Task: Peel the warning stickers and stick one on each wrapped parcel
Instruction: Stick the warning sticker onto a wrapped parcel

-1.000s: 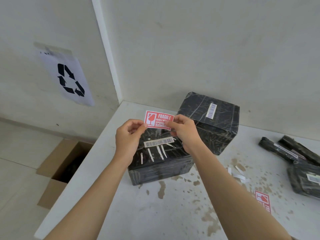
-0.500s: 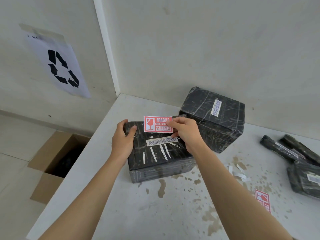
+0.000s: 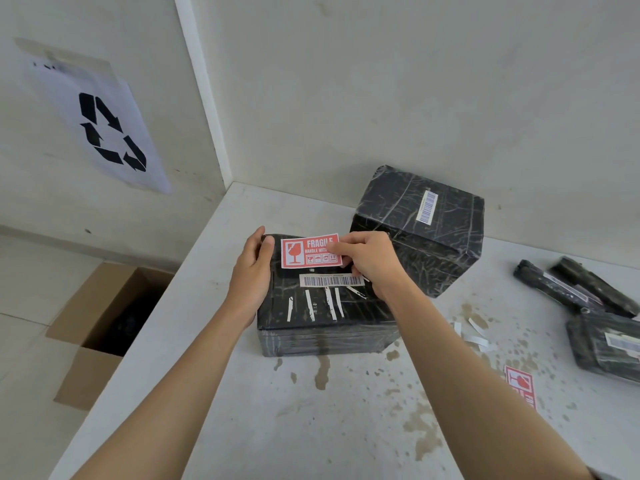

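Now pinches the sticker (image 3: pixel 304 252) by its right end in the right grip (image 3: pixel 367 258), long axis left-to-right at the far top of the near parcel (image 3: pixel 322 341), just right of the left grip (image 3: pixel 251 271) clasping that parcel's far-left corner.

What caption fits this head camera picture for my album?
Right hand pinches a red fragile sticker over a black wrapped parcel while the left hand holds its edge.
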`<action>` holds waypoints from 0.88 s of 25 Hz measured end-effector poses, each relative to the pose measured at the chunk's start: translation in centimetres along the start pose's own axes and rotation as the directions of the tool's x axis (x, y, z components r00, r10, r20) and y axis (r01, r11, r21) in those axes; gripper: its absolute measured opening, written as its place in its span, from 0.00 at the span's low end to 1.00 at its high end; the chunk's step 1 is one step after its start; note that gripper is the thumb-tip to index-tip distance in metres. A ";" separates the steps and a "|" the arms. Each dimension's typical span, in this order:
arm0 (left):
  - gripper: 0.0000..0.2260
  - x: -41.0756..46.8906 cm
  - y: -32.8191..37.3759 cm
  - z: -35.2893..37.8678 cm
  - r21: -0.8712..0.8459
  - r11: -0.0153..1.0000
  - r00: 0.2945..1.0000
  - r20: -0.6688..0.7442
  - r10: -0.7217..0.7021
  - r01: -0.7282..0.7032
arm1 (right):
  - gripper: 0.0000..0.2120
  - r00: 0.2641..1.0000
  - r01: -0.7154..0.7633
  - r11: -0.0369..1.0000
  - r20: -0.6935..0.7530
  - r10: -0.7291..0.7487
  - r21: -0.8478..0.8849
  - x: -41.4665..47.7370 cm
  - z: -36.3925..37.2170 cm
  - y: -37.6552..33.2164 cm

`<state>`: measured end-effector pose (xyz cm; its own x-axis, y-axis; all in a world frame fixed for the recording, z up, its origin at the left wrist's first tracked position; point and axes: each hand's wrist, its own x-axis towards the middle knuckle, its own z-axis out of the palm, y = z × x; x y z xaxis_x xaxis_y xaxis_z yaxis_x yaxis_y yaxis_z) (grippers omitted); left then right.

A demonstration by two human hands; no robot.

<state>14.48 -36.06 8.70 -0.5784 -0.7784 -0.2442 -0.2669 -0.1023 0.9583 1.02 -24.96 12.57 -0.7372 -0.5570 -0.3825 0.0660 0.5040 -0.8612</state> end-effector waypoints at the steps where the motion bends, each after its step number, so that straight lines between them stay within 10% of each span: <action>1: 0.21 -0.1 0.1 0.2 0.011 1.000 1.000 0.003 0.001 -0.001 | 0.07 1.000 -0.001 1.000 0.000 0.001 0.004 -0.1 0.0 0.0; 22: 0.19 0.6 -0.4 -1.1 0.178 0.966 0.974 0.164 0.156 -0.185 | 0.06 0.999 0.010 0.999 -0.045 -0.012 -0.043 0.2 0.8 0.2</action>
<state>15.09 -37.13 8.37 -0.7313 -0.6726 -0.1128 -0.2886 0.1553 0.9448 1.43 -25.52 12.05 -0.7673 -0.5327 -0.3572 0.0302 0.5262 -0.8498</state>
